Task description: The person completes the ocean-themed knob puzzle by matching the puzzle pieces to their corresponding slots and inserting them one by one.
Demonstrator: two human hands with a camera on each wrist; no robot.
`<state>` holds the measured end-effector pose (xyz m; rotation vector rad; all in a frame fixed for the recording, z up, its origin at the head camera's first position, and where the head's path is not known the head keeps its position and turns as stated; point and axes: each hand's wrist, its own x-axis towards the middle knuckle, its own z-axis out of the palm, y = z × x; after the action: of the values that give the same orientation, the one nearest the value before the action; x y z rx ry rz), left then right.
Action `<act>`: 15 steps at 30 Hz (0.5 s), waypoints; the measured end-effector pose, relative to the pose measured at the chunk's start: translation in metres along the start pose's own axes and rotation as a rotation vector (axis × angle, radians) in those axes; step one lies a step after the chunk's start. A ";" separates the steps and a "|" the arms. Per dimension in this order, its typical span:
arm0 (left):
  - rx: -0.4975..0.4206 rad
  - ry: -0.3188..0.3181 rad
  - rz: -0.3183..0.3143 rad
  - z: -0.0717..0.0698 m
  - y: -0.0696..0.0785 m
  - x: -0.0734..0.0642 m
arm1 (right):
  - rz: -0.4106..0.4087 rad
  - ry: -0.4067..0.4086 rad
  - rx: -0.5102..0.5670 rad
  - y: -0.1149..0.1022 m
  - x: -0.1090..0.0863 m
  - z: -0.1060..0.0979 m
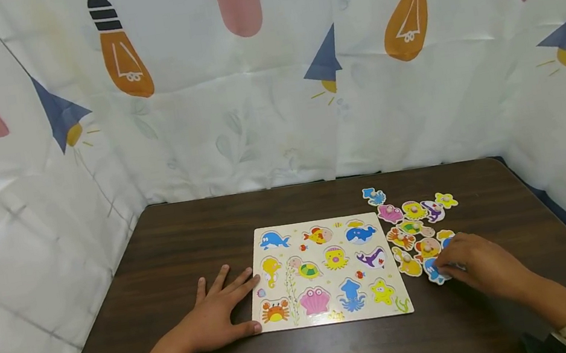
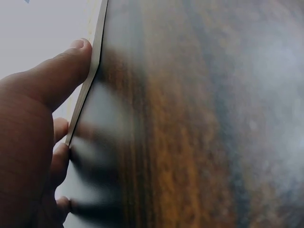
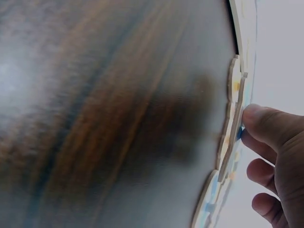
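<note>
A pale puzzle board (image 1: 326,280) printed with sea animals lies flat on the table. My left hand (image 1: 215,319) is spread at its left side, with thumb and fingertips touching the edge; the left wrist view shows the thumb (image 2: 71,64) against that edge. To the board's right, my right hand (image 1: 479,263) pinches a blue puzzle piece (image 1: 433,272) between thumb and fingers. In the right wrist view this piece (image 3: 232,137) stands tilted over other pieces. Its printed animal is partly hidden by the fingers.
Several loose animal pieces cluster right of the board, among them an orange crab (image 1: 401,238), a pink shell (image 1: 390,213), a yellow star (image 1: 446,200) and a purple whale (image 1: 433,211). The dark wooden table (image 1: 203,231) meets a printed white curtain (image 1: 276,129) behind.
</note>
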<state>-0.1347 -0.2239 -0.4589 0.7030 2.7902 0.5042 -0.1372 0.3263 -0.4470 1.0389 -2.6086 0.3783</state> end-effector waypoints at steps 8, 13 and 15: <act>-0.007 -0.009 -0.019 -0.002 0.002 0.000 | -0.011 0.017 -0.029 -0.001 0.012 -0.002; -0.001 -0.010 -0.014 -0.002 0.002 0.001 | 0.008 0.024 -0.047 -0.004 0.020 -0.001; 0.000 -0.011 -0.014 -0.001 0.002 0.001 | 0.022 0.019 -0.059 -0.006 0.024 -0.001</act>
<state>-0.1353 -0.2223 -0.4574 0.6842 2.7829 0.4970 -0.1495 0.3080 -0.4368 0.9837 -2.5994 0.3122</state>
